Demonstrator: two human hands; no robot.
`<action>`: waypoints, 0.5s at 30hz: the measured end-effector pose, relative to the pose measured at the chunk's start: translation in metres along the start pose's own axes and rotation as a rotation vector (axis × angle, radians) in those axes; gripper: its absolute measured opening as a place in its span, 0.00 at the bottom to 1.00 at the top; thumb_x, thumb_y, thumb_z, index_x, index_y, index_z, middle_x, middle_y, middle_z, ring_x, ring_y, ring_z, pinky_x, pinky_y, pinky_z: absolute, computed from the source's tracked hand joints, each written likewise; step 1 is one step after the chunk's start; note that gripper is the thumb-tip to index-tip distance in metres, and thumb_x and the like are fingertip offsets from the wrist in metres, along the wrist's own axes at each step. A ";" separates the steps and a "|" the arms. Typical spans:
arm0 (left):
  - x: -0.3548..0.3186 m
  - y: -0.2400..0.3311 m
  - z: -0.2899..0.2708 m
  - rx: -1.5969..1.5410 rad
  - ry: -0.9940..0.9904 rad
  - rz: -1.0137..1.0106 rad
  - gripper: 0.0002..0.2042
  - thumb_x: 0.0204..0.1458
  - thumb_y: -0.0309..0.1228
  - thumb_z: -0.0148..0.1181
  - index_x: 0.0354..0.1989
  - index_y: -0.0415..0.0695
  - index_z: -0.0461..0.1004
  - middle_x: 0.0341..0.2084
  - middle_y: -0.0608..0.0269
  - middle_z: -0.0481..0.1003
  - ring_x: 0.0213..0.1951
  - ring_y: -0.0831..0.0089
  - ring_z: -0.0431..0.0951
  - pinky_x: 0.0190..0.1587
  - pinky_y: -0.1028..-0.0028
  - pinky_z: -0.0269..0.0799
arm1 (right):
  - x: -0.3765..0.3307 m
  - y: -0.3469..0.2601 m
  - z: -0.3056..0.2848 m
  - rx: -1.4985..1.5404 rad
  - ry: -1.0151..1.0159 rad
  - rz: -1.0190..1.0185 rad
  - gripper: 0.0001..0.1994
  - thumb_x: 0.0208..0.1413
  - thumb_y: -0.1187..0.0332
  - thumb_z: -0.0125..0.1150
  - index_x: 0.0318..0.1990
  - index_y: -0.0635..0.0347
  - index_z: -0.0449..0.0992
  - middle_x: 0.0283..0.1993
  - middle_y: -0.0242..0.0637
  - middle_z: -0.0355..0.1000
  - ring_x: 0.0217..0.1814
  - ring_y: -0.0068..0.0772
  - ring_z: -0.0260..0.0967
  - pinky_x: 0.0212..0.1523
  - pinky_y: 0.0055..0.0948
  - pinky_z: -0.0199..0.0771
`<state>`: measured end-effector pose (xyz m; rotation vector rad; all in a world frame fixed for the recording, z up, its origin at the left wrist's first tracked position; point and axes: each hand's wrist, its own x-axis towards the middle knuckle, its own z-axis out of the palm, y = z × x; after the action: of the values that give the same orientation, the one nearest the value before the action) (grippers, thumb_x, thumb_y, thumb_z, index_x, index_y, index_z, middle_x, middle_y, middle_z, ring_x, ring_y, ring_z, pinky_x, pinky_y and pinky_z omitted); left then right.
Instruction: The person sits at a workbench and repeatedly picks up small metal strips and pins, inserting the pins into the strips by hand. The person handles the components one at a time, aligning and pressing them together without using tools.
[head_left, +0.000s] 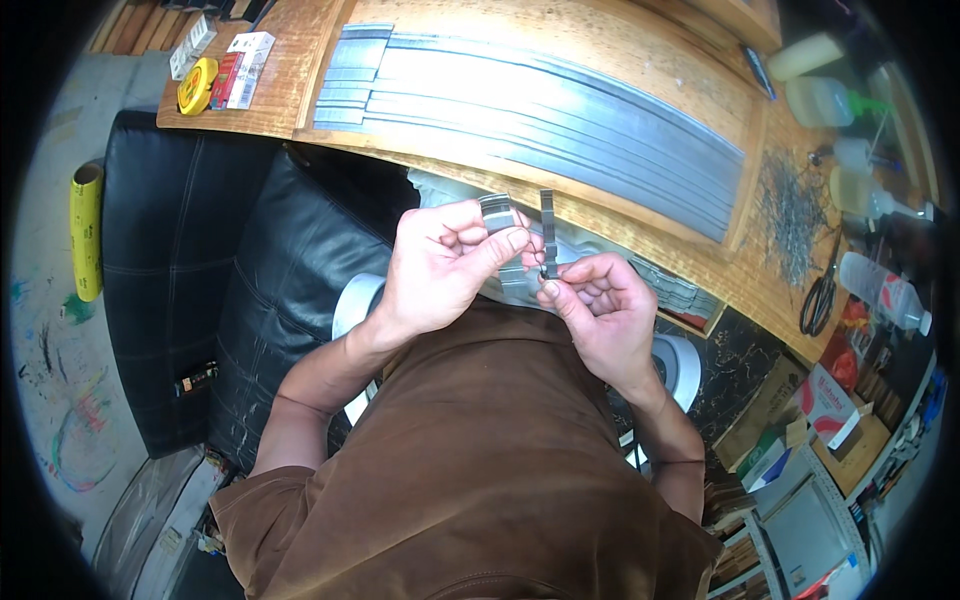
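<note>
Both hands are raised in front of my brown shirt, near the front edge of the wooden bench (pixel 440 168). My left hand (pixel 440 260) is closed, with short grey strips (pixel 496 212) sticking out past its fingers. My right hand (pixel 605 310) pinches the lower end of a narrow dark strip (pixel 548 225) that points away from me. The fingertips of the two hands nearly meet at that lower end; the small detail there is too fine to make out. On the bench lie long grey, shiny strips (pixel 540 110), side by side in a wooden tray.
At the right lie a heap of thin metal pieces (pixel 793 210), black-handled scissors (pixel 820 300) and several bottles, one clear (pixel 885 290). A yellow tape measure (pixel 197 85) and small boxes (pixel 245 70) sit at the far left. A black padded seat (pixel 170 270) stands left.
</note>
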<state>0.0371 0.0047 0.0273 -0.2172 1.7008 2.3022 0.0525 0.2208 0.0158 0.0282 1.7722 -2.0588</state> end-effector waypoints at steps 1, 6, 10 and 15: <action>0.000 -0.003 0.000 -0.007 0.004 0.013 0.06 0.65 0.22 0.63 0.46 0.32 0.79 0.37 0.49 0.85 0.40 0.68 0.87 0.40 0.74 0.82 | -0.001 0.000 0.000 0.004 0.014 -0.012 0.09 0.62 0.86 0.64 0.44 0.69 0.71 0.45 0.42 0.77 0.45 0.29 0.82 0.50 0.26 0.85; 0.000 -0.003 0.006 -0.061 0.018 -0.016 0.07 0.66 0.21 0.60 0.49 0.31 0.77 0.41 0.44 0.84 0.42 0.62 0.87 0.48 0.64 0.86 | -0.006 0.002 -0.002 -0.131 0.126 -0.194 0.10 0.59 0.84 0.69 0.43 0.70 0.73 0.45 0.44 0.79 0.45 0.27 0.81 0.49 0.25 0.85; 0.004 -0.004 0.020 -0.100 0.033 -0.015 0.07 0.65 0.21 0.62 0.48 0.31 0.79 0.40 0.50 0.85 0.44 0.68 0.87 0.42 0.74 0.81 | -0.007 -0.005 -0.015 -0.193 0.229 -0.287 0.09 0.58 0.84 0.70 0.43 0.70 0.75 0.46 0.46 0.80 0.45 0.26 0.81 0.46 0.23 0.85; 0.009 -0.010 0.028 -0.105 -0.031 -0.020 0.08 0.65 0.23 0.62 0.50 0.33 0.78 0.40 0.49 0.85 0.44 0.63 0.87 0.47 0.70 0.81 | -0.004 -0.039 -0.065 -0.489 0.625 -0.439 0.09 0.59 0.79 0.72 0.43 0.66 0.77 0.40 0.41 0.82 0.38 0.24 0.82 0.36 0.20 0.83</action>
<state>0.0326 0.0351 0.0245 -0.2175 1.5584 2.3698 0.0273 0.2877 0.0412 0.1672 2.8511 -1.9499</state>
